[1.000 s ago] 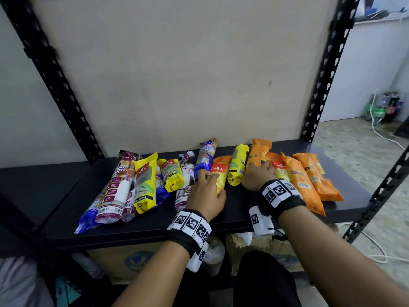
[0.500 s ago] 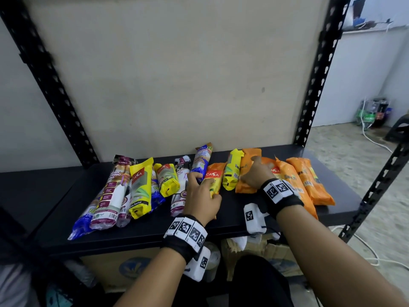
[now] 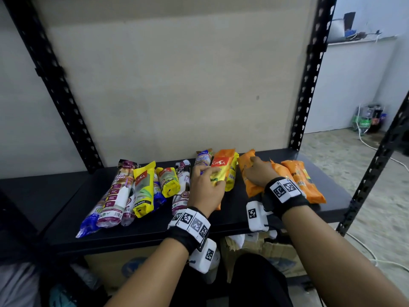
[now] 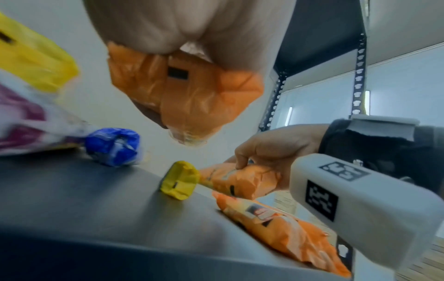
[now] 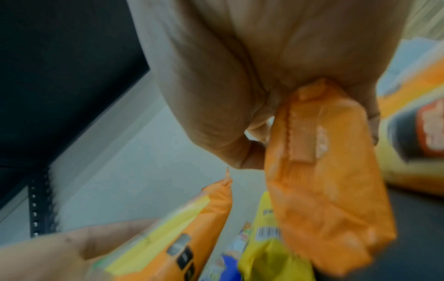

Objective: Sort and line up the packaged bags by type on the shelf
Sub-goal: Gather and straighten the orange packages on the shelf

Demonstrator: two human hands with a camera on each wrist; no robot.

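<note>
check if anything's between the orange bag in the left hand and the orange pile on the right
Yes: a yellow bag lies right beside the orange bag the left hand grips, between it and the orange pile.

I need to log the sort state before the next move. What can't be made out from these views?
- Head view: fine print on the bags is too small; the left hand hides most of the orange-and-yellow bag it grips.
- Head view: the right hand covers part of the orange bag.
- Right wrist view: motion blur smears every label.
</note>
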